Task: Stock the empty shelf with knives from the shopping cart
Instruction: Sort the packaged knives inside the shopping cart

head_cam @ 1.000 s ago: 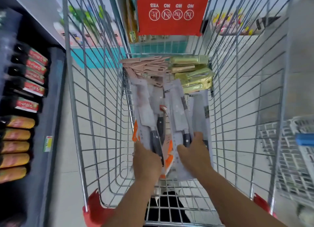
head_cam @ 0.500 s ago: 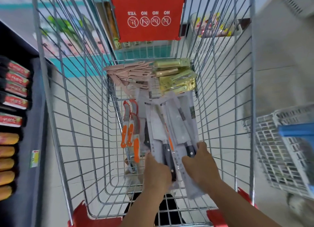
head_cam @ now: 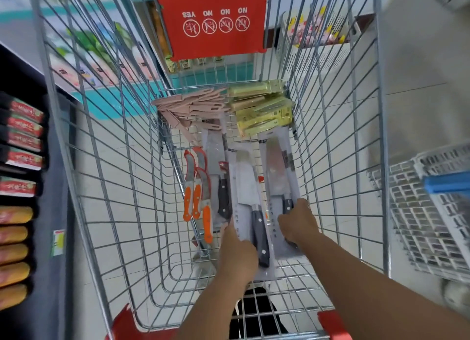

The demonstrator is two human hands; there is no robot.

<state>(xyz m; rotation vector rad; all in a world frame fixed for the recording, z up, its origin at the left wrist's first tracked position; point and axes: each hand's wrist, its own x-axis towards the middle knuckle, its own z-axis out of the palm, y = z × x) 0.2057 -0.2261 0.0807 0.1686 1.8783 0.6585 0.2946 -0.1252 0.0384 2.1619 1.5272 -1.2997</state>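
Packaged knives [head_cam: 248, 187] lifted off orange knives [head_cam: 195, 199] in cart [head_cam: 106, 187]; both hands' grips hold them.

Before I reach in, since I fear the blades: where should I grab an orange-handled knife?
Judging by pose, take an orange-handled knife by its orange handle, coming from the near end of the cart: handles point toward you, curved blades point away.
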